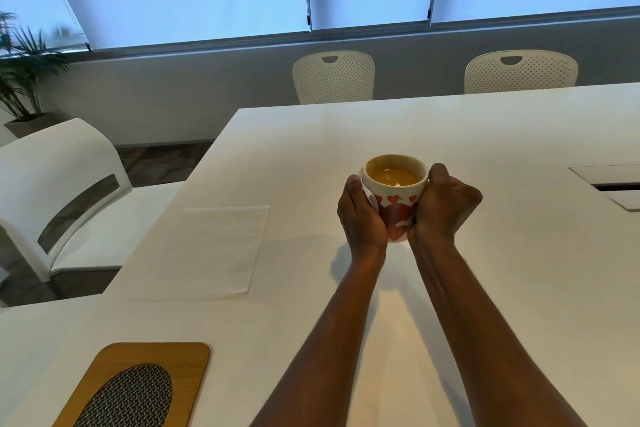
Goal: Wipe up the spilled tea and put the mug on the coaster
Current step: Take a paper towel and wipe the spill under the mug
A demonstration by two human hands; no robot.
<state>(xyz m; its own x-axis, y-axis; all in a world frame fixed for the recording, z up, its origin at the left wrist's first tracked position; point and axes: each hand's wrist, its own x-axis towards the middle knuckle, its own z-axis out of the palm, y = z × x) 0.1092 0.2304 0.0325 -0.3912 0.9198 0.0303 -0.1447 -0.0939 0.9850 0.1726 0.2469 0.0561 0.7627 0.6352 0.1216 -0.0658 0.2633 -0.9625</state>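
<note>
A white mug (394,204) with red hearts holds brown tea and stands upright near the middle of the white table (485,288). My left hand (360,215) grips its left side and my right hand (441,206) grips its right side, so both hands cup it. A white paper napkin (211,253) lies flat to the left of the mug. A wooden coaster (138,388) with a dark woven oval inset lies at the near left corner. I cannot make out spilled tea on the table.
A white chair (62,191) stands at the table's left edge. Two perforated white chairs (334,78) stand behind the far edge. A cable hatch (613,184) is set in the table at the right. A potted plant (20,73) is far left.
</note>
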